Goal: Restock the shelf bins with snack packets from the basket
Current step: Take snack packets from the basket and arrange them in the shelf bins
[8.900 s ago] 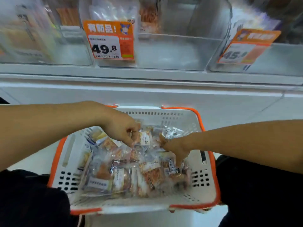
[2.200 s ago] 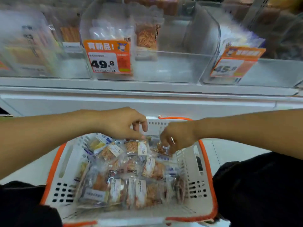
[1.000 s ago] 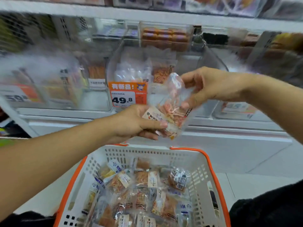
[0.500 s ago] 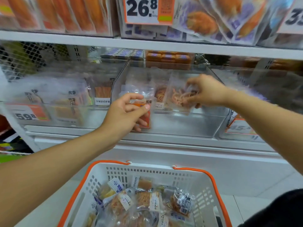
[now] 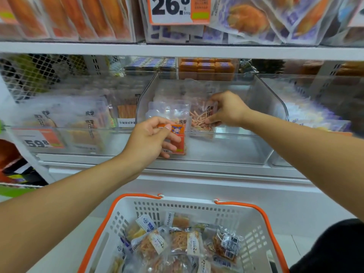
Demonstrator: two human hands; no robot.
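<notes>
Head view shows my right hand [image 5: 229,110] reaching into the clear shelf bin [image 5: 271,107], fingers curled around the right edge of a packet of orange shredded snack [image 5: 200,117], which I hold upright with its long axis vertical, set against the row of clear packets [image 5: 169,113] already standing at the bin's left. My left hand [image 5: 152,138] is lower and nearer me, at the bin's front wall, thumb and curled fingers pinching the orange price tag [image 5: 180,134] clipped there; it carries no packet. The basket [image 5: 254,231] sits below and toward me, well apart from both hands, with more snack packets [image 5: 177,243] lying flat and jumbled inside. What matters for my next move, I judge: the packet is ahead and to the right of my left hand, already inside the bin, so the right hand alone can let it settle upright beside the row, while the free space runs off rightward
</notes>
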